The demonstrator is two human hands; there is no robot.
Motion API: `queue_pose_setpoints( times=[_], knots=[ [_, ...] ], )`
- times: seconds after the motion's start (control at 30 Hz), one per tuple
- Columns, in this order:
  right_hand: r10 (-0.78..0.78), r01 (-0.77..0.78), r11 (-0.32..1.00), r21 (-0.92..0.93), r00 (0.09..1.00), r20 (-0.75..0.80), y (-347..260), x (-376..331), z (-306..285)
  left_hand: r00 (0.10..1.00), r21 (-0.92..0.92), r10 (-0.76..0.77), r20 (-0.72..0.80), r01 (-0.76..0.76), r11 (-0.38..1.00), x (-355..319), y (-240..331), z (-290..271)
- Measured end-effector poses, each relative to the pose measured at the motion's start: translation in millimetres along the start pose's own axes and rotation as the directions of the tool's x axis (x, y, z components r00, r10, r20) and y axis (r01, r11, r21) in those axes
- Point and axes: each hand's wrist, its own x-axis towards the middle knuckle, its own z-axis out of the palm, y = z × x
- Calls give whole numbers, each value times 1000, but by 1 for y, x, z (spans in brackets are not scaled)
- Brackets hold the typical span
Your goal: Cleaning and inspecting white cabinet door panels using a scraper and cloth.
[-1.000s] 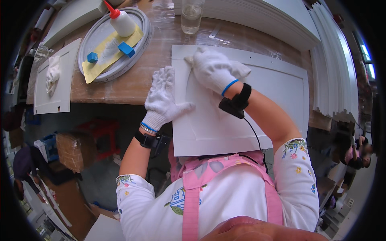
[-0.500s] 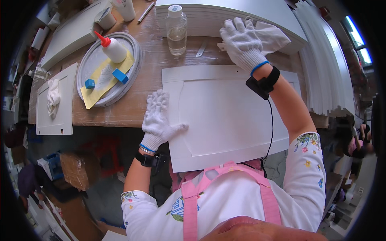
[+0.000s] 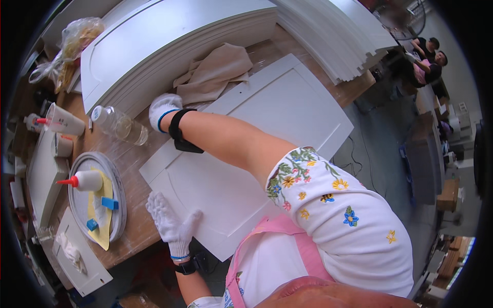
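A white panel (image 3: pixel 231 179) with a recessed centre lies in front of me, partly hidden by my right arm. My left hand (image 3: pixel 172 218), in a white knit glove, rests open at its near left edge, fingers stretched and thumb out over the surface. Past the panel's far left edge, my gloved right hand (image 3: pixel 165 110) is down near the tabletop, between a clear bottle (image 3: pixel 126 128) and the panel. Its fingers look curled; their tips, and whatever may be in them, are hidden. A crumpled beige cloth (image 3: pixel 218 72) lies beside that hand, against a stack of white panels (image 3: pixel 179 33).
On the left, a round grey lid (image 3: pixel 123 208) carries a red-tipped glue bottle (image 3: pixel 87 180), yellow sandpaper (image 3: pixel 102 231) and blue blocks (image 3: pixel 109 203). White cups (image 3: pixel 65 119) stand behind it. More stacked panels (image 3: pixel 334 41) rise far right; people (image 3: pixel 426 59) are beyond.
My right hand has left the beige cloth and moved left and down toward the bottle. The whole view has turned. My left hand stays by the panel's edge.
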Motion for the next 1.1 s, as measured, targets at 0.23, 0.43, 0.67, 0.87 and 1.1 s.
queue_pose_setpoints(
  times=[0.23, 0.43, 0.67, 0.87, 1.1],
  knots=[
    [70, -67, 996, 56, 997, -42, -9, -15, -8, 999, -15, -42, -23, 42, 999, -8, 2, -4],
    [-11, 48, 958, 282, 992, -129, 24, -54, -50, 996, 22, -84, 13, 84, 996, -11, -6, 3],
    [-191, 222, 882, 416, 975, -114, 148, -192, -145, 992, 315, -91, 93, 57, 947, -19, 57, -10],
    [281, -263, 898, 352, 960, 0, 309, -287, -144, 763, -157, 588, 270, -568, 808, -55, 118, 6],
    [529, -531, 847, 35, 833, -163, 458, -374, -78, 705, 251, 591, 393, -700, 668, -79, 117, 74]
  ],
)
